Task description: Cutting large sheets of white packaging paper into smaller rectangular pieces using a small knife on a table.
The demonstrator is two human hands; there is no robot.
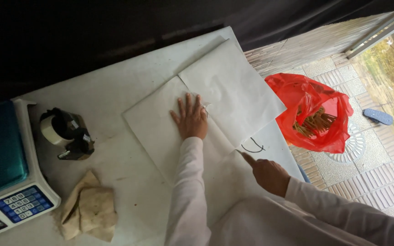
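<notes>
White paper sheets [233, 91] lie on the white table [115, 95], two or more of them, one overlapping the other near the far right corner. The left hand [190, 117] is spread flat on the lower sheet, palm down and fingers apart, pressing close to the overlapping edge; it grips nothing. The right hand [268, 175] is drawn into a loose fist with the forefinger out, and its tip touches the near corner of the upper sheet. I cannot tell if it pinches anything (the finger hides the spot). Just beyond this finger a thin black loop [253, 146], perhaps a rubber band, lies on the table.

The paper looks thin and very light, with soft fold lines, so I judge it bends easily, slides over the smooth table, and can crease or tear if pulled at one point. It seems best held down with a flat palm and lifted by a corner or a free edge.

On the left stands an electronic scale [5, 173] with a blue-green platform and a keypad. Beside it is a black tape dispenser [67, 133] with a roll of pale tape, and nearer the person a crumpled brownish cloth [90, 209]. On the tiled floor to the right sits an open red plastic bag [313, 114] with thin brown sticks inside, and farther off a dark sandal [378, 116].
</notes>
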